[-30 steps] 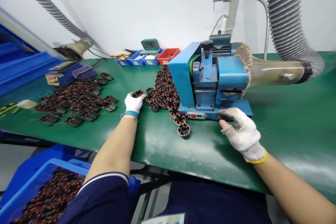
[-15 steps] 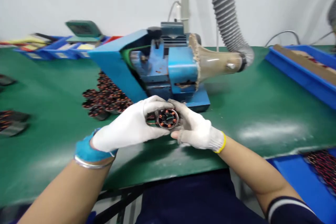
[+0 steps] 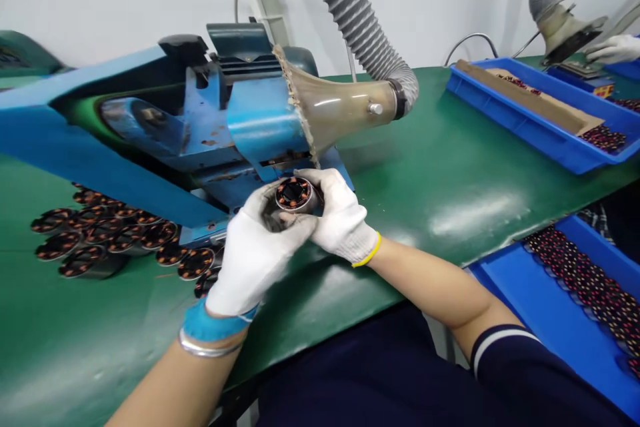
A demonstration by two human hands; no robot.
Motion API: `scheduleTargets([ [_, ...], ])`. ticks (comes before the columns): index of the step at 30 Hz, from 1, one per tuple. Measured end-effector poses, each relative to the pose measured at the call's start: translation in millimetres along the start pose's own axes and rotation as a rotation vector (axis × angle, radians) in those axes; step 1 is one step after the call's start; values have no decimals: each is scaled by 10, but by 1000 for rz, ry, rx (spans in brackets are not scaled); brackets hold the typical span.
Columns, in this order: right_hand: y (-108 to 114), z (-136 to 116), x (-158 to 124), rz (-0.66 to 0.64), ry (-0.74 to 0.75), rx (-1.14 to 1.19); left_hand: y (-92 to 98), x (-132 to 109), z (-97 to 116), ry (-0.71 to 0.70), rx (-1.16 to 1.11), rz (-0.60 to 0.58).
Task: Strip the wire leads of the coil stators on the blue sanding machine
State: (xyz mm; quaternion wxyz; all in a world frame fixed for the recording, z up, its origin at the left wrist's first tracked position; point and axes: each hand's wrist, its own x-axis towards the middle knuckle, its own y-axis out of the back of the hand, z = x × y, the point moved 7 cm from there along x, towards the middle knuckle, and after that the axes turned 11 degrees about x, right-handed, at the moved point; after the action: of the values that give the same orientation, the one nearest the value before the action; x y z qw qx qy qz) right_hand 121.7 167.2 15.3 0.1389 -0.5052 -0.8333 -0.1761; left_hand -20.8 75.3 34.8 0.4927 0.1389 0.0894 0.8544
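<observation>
Both my gloved hands grip one small motor stator [image 3: 294,193], a metal ring with copper windings, held up close to the slot of the blue bench machine [image 3: 210,113]. My left hand [image 3: 253,255] wraps it from below and the left. My right hand [image 3: 337,213] closes on it from the right, fingers curled over its rim. A pile of several similar stators [image 3: 105,237] lies on the green table [image 3: 450,187] to the left, under the machine's blue guard.
A grey ribbed hose [image 3: 357,20] runs into the machine's beige funnel [image 3: 335,103]. A blue tray [image 3: 540,113] stands at the back right, another blue bin [image 3: 565,293] with wound parts at the near right. Another person's gloved hand [image 3: 613,48] works at the far right.
My left hand took a stator from the pile and both hands met around it. They have since lifted it closer to the machine's slot, and my view swung right and nearer.
</observation>
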Motion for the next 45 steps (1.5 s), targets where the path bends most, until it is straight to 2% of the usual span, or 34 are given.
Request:
scheduleTargets([
  [3,-67,-4,56,36,32,-91,-13,81,63,-27,-12,104],
  [9,-153,-84,161,87,41,-187,56,256,156,-41,54,172],
  [15,-156,-115,172,83,66,-156,82,251,233,-80,89,162],
  [22,-149,-37,197,119,26,-125,81,254,250,-37,119,163],
  [27,-52,-126,-35,-6,137,-33,146,-5,215,-215,210,212],
  [30,24,-207,-137,-58,148,-43,116,-109,157,-290,154,122],
  [33,51,-207,-152,-63,95,-64,42,-99,75,-262,45,-5],
  [35,54,-193,-149,-40,103,-59,17,-72,27,-214,-9,-40],
  [39,57,-160,-146,-48,183,-41,32,-49,1,-158,15,-20],
  [42,97,-155,-119,-115,236,25,64,-47,37,-153,80,19],
  [45,124,-127,-65,-183,189,131,85,-35,94,-203,91,53],
])
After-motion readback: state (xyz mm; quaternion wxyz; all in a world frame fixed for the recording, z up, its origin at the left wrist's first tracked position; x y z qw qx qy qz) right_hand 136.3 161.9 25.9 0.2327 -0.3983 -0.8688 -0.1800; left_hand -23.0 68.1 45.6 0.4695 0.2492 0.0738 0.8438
